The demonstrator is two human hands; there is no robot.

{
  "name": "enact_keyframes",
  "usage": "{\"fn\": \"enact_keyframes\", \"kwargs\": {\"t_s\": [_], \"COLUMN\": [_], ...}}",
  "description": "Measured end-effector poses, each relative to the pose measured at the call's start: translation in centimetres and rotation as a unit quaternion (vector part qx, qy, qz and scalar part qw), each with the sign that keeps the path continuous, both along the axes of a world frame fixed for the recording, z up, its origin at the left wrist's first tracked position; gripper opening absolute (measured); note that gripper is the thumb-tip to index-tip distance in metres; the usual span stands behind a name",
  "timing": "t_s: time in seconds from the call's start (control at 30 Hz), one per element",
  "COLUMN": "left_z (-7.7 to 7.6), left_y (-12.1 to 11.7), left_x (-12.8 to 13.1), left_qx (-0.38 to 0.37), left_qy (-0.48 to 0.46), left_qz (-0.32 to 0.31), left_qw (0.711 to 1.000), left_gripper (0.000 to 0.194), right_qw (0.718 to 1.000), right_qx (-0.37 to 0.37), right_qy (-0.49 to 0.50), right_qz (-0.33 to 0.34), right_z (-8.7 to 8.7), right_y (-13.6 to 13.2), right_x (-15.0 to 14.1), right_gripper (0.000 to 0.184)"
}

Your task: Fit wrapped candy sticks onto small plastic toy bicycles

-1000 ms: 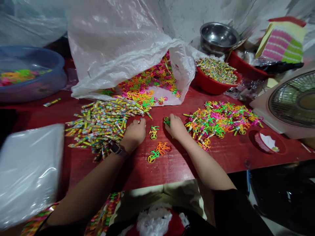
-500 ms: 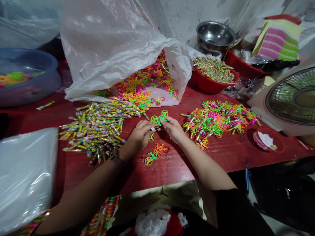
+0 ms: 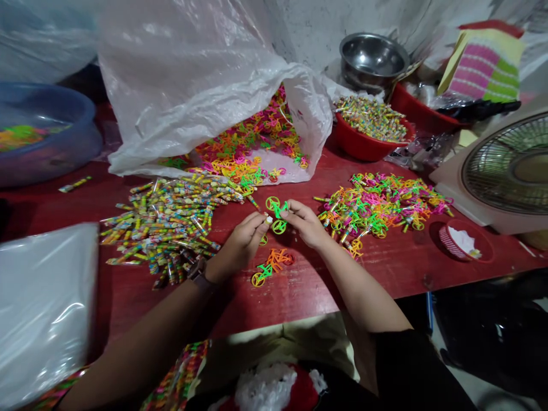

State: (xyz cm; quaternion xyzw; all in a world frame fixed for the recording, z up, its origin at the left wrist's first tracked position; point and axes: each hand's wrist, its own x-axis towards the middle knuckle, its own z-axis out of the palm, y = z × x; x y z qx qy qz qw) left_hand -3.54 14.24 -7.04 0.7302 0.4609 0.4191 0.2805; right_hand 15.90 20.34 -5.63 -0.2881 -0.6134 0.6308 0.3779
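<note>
Fingers: those of my left hand (image 3: 240, 242) and my right hand (image 3: 305, 224) are pinched closed, both clamped on one green plastic toy bicycle (image 3: 277, 214). My left fingertips also press a small pale bit against its frame; it is too small to tell what it is.

Held piece: the green plastic toy bicycle is lifted just above the table, between my hands.

Wrist: a wristwatch (image 3: 197, 271) sits on my left wrist.

Just below: orange-and-green toy bicycles (image 3: 272, 267) lie tangled on the red tabletop (image 3: 299, 297), close to my hands.

Left of my hands: a wide heap of wrapped candy sticks (image 3: 162, 222) lies on the tabletop, with no bicycles mixed through it.

Right of my hands: a mixed heap (image 3: 379, 208) holds many bicycles, with wrapped sticks among them. Some seem to be joined to the bicycles, but I cannot tell how many.

Done so far: that mixed heap is the only large pile of bicycles and sticks together.

Left over: loose bicycles (image 3: 252, 148) fill the mouth of a white plastic bag (image 3: 188, 85), and a red bowl (image 3: 355, 145) is heaped with more sticks.

Far edge: a steel bowl (image 3: 372, 57) stands behind the red bowl, and a blue tub (image 3: 43, 151) holds more colored bicycles.
</note>
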Motion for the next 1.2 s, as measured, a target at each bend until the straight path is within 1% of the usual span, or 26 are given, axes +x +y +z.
{"fn": "enact_keyframes", "kwargs": {"t_s": [0.1,0.17,0.3,0.43,0.5,0.63,0.7,0.8,0.87,0.97,1.07,1.13,1.2], "left_z": [0.2,0.2,0.1,0.0,0.1,0.5,0.7,1.0,0.9,0.4,0.2,0.4,0.7], "left_y": [-0.3,-0.4,-0.5,-0.5,-0.6,-0.8,-0.8,-0.7,-0.6,-0.2,0.0,0.0,0.1], "left_x": [0.0,0.0,0.0,-0.1,-0.2,-0.4,-0.6,-0.9,-1.1,-1.1,-0.9,-0.7,-0.8], "left_qx": [0.019,0.024,0.023,0.031,0.032,0.019,0.008,0.005,0.013,0.023,0.023,0.015,0.013], "left_qy": [0.004,0.002,-0.003,-0.011,-0.012,-0.018,-0.016,-0.006,0.011,0.046,0.051,0.035,0.02], "left_qz": [-0.021,-0.021,-0.015,-0.014,-0.022,-0.041,-0.045,-0.038,-0.029,-0.009,-0.01,-0.015,0.009], "left_qw": [1.0,0.999,1.0,0.999,0.999,0.999,0.999,0.999,0.999,0.999,0.998,0.999,1.0], "left_gripper": [0.025,0.026,0.027,0.025,0.025,0.026,0.025,0.023,0.023,0.024,0.025,0.026,0.029], "right_qw": [0.999,0.998,0.998,0.994,0.994,0.996,0.996,0.995,0.99,0.969,0.954,0.947,0.935], "right_qx": [0.033,0.048,0.053,0.094,0.082,0.033,0.028,0.06,0.103,0.179,0.222,0.245,0.266], "right_qy": [-0.021,-0.024,-0.031,-0.028,-0.024,-0.013,-0.015,-0.051,-0.095,-0.168,-0.2,-0.208,-0.223], "right_qz": [0.015,0.021,0.022,0.047,0.064,0.085,0.085,0.056,0.023,-0.023,-0.032,-0.033,-0.078], "right_z": [0.1,0.2,0.5,1.0,1.0,0.3,0.1,0.3,0.6,0.8,1.1,1.9,3.1], "right_y": [-0.3,-0.4,-0.6,-0.8,-0.8,-1.1,-1.2,-1.6,-2.0,-2.7,-2.3,-1.3,0.1], "right_x": [-0.2,-0.3,-0.3,0.0,0.1,-0.1,-0.2,-0.3,-0.3,-0.6,-0.7,0.3,2.7], "right_gripper": [0.042,0.044,0.047,0.044,0.044,0.045,0.046,0.045,0.041,0.037,0.031,0.026,0.02]}}
